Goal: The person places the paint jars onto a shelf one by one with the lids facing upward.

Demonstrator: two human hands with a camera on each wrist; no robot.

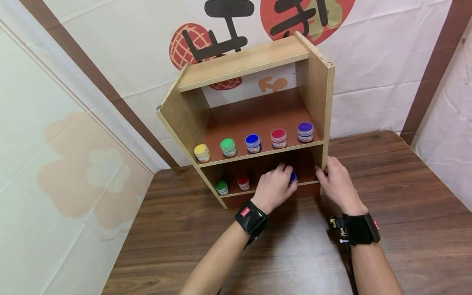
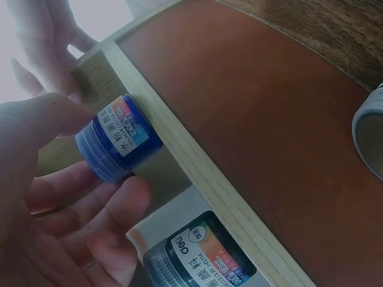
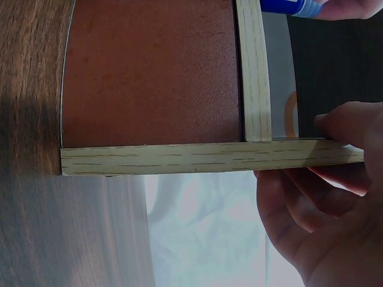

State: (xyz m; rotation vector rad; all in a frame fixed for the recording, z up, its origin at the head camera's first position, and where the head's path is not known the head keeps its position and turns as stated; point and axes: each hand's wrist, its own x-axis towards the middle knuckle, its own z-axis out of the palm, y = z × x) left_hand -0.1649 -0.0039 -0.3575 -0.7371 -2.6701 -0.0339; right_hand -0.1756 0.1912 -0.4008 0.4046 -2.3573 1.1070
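Observation:
My left hand (image 1: 274,186) reaches into the lower compartment of a small wooden shelf (image 1: 243,73). Between its thumb and fingers is a blue paint jar (image 2: 122,137), upright at the front edge of the lower board. In the head view the hand covers most of this jar. Beside it stands a dark-coloured paint jar (image 2: 203,251), nearly hidden in the head view. My right hand (image 1: 339,184) grips the shelf's right side panel (image 3: 179,158) low down, thumb on the inner face and fingers outside.
On the upper board stand yellow (image 1: 202,153), green (image 1: 228,147), blue (image 1: 253,143), red (image 1: 278,138) and purple (image 1: 305,132) jars. Lower left are a green jar (image 1: 222,187) and a red jar (image 1: 243,183). The shelf stands on a wooden table (image 1: 398,196) before a printed cloth (image 1: 372,73).

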